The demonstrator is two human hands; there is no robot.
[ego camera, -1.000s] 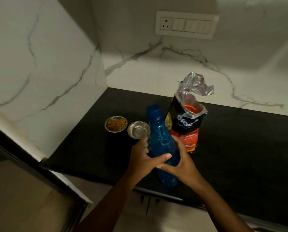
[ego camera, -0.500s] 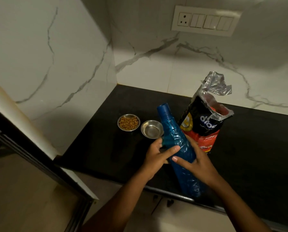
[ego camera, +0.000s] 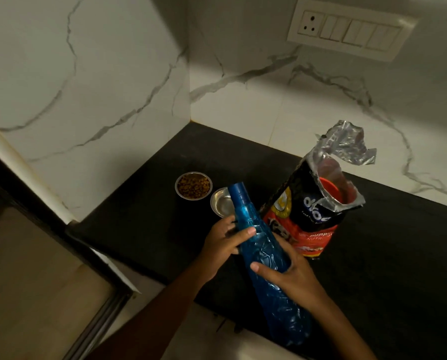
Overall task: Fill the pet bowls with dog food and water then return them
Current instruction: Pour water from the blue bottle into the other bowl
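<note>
Both hands hold a blue plastic water bottle (ego camera: 266, 258) with its blue cap on, tilted so the neck points up-left over the counter. My left hand (ego camera: 223, 241) grips its upper body and my right hand (ego camera: 287, 278) wraps the middle. The cap end hangs just above a small steel bowl (ego camera: 221, 203), partly hidden behind the neck; I cannot tell whether it holds anything. Left of it stands a second steel bowl (ego camera: 193, 186) filled with brown kibble. An open dog food bag (ego camera: 313, 211), black and red, stands upright to the right of the bottle.
The black counter (ego camera: 399, 255) runs into a corner of white marble walls (ego camera: 87, 87). A switch panel (ego camera: 347, 31) is mounted on the back wall. The counter's front edge lies under the bottle's base, with light floor and a dark frame at lower left.
The bottle has tipped from nearly upright to a stronger lean, neck toward the steel bowl. My right hand slid lower on its body. The view shifted closer and to the left.
</note>
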